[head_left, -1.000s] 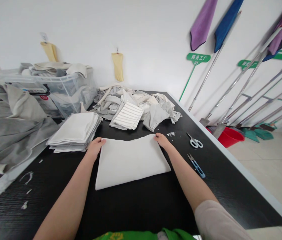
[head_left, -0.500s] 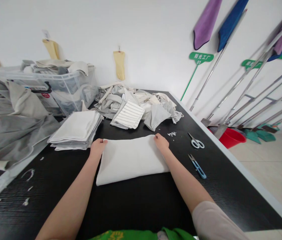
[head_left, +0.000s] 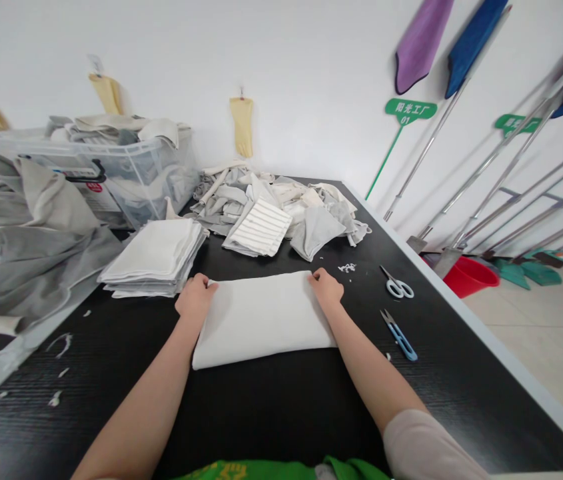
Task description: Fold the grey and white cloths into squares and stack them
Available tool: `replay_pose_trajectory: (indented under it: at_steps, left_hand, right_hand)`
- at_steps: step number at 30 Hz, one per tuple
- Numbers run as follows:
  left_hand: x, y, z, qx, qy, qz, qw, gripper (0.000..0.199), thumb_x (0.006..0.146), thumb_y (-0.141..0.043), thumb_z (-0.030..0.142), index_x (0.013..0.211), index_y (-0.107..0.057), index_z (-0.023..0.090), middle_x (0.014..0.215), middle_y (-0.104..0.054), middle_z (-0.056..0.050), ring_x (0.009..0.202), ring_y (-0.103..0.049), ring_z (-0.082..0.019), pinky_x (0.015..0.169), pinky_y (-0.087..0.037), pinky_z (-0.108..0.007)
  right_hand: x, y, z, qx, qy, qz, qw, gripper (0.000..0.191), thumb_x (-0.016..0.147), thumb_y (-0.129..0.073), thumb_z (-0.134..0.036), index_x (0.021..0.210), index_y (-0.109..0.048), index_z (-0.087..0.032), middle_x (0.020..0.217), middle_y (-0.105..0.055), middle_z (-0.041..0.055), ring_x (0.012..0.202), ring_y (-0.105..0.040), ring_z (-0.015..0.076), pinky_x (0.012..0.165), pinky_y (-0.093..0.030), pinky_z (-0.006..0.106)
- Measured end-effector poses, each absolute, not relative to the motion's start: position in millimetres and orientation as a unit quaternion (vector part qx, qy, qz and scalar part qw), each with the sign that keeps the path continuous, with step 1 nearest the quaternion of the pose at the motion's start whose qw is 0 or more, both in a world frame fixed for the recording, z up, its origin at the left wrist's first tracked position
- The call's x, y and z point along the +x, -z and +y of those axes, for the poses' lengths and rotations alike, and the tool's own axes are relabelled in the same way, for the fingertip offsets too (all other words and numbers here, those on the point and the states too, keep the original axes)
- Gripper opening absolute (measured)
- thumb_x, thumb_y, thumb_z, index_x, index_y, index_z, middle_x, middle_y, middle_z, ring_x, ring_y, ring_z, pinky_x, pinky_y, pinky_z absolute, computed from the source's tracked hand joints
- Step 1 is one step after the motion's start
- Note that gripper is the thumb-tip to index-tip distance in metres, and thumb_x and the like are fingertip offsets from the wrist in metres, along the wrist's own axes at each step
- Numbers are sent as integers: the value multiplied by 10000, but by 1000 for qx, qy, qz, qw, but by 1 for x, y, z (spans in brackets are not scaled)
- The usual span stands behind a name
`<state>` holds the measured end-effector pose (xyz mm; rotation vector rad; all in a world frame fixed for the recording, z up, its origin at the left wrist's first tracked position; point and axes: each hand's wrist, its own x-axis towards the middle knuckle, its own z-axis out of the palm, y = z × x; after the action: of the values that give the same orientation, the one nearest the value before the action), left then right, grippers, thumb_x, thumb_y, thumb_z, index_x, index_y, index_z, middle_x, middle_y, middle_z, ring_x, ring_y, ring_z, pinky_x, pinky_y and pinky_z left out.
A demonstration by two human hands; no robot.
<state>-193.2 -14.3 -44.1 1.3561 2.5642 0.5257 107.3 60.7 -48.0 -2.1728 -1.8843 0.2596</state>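
Observation:
A folded white cloth [head_left: 264, 320] lies flat on the black table in front of me. My left hand [head_left: 196, 295] pinches its far left corner between thumb and fingers. At the far right corner my right hand [head_left: 327, 287] grips the cloth in the same way. The far edge runs straight between both hands, and my right forearm covers part of the right side. Just beyond my left hand stands a stack of folded white cloths [head_left: 154, 257].
Behind are a heap of grey and white cloths [head_left: 261, 207] and a filled clear plastic bin [head_left: 146, 173]. Grey fabric [head_left: 51, 267] spreads at the left. Scissors [head_left: 397, 285] and blue thread snips [head_left: 400, 335] lie right. A red bucket [head_left: 468, 275] stands on the floor.
The view has shifted slightly. Both hands keep hold of the far corners, and the left hand's fingers have turned a little over the cloth's corner.

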Motion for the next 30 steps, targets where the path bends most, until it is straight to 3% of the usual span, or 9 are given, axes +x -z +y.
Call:
replay_pose_trajectory:
  at_steps: [5, 11, 14, 16, 18, 20, 24, 30]
  left_hand:
    - [-201, 45, -16, 442, -204, 870, 78, 451, 627, -476, 477, 1017, -469, 251, 1040, -500, -88, 896, -492, -253, 675, -389, -360]
    - [-202, 20, -25, 451, -304, 839, 8, 215, 700, -420, 311, 846, -550, 221, 863, -579, -20, 779, -525, -172, 683, -395, -282]
    - [-179, -4, -37, 523, -380, 762, -31, 199, 722, -394, 270, 813, -554, 195, 833, -574, -6, 732, -522, -127, 696, -393, -235]
    - [-152, -13, -49, 585, -404, 704, -4, 202, 733, -384, 269, 820, -546, 185, 831, -563, -7, 710, -519, -111, 666, -401, -214]
    - [-120, -9, -61, 642, -391, 658, 46, 219, 742, -377, 272, 875, -526, 182, 890, -547, -19, 714, -518, -107, 652, -411, -217]
    - [-91, 4, -72, 699, -351, 618, 73, 289, 740, -382, 268, 994, -482, 173, 1028, -508, -52, 883, -490, -137, 762, -390, -254]
    - [-64, 40, -82, 784, -181, 590, 70, 478, 771, -322, 345, 1213, -313, 163, 1267, -327, -78, 1148, -284, -192, 937, -218, -369]
    - [-85, 54, -83, 784, -81, 615, 31, 517, 788, -236, 427, 1261, -242, 217, 1327, -220, -31, 1205, -171, -214, 954, -112, -433]
  right_hand:
    - [118, 51, 58, -744, -112, -625, 209, 288, 672, -491, -418, 904, -512, -250, 919, -544, 29, 807, -517, 186, 674, -346, 325]
    - [126, 34, 50, -695, -151, -646, 279, 251, 712, -446, -327, 937, -503, -231, 934, -523, 13, 758, -521, 124, 663, -388, 255]
    - [117, 15, 31, -618, -161, -702, 316, 253, 727, -428, -310, 956, -495, -226, 980, -503, 17, 742, -518, 111, 668, -399, 240]
    - [105, 6, 9, -540, -164, -759, 324, 259, 732, -424, -311, 965, -496, -223, 991, -503, 28, 793, -510, 135, 693, -397, 262]
    - [90, 7, -16, -487, -161, -809, 289, 281, 743, -414, -316, 996, -488, -220, 1023, -504, 38, 896, -480, 158, 766, -371, 292]
    - [76, 15, -41, -468, -145, -845, 214, 334, 749, -404, -337, 1058, -462, -224, 1125, -462, 48, 1018, -412, 184, 846, -313, 336]
    - [64, 36, -66, -437, -100, -891, 65, 481, 791, -313, -333, 1251, -242, -212, 1306, -268, 58, 1180, -222, 201, 944, -138, 422]
    - [77, 39, -65, -439, -82, -894, 32, 534, 794, -196, -500, 1273, -169, -266, 1342, -170, 14, 1210, -162, 199, 955, -117, 427]
